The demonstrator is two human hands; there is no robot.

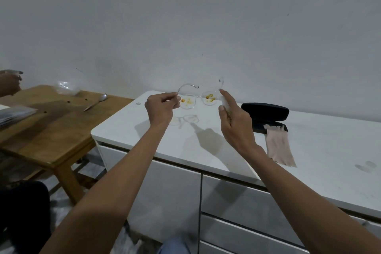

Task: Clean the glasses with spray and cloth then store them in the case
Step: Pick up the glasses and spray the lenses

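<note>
Clear-framed glasses (198,100) hang in the air above the white cabinet top (127,130), temples unfolded, with yellow-orange smears on both lenses. My left hand (161,109) pinches the left temple. My right hand (235,119) is closed around a small translucent spray bottle (224,102), mostly hidden in the palm. Its index finger is raised beside the right end of the frame. A black glasses case (266,110) lies open to the right of my right hand. A pink cloth (278,146) trails out of it towards the cabinet's front edge.
A wooden table (47,130) stands at the left with a spoon (97,102), a crumpled plastic bag (66,87) and dark crumbs. Another person's hand (9,83) shows at the far left edge. Drawer fronts (247,208) run below the cabinet top.
</note>
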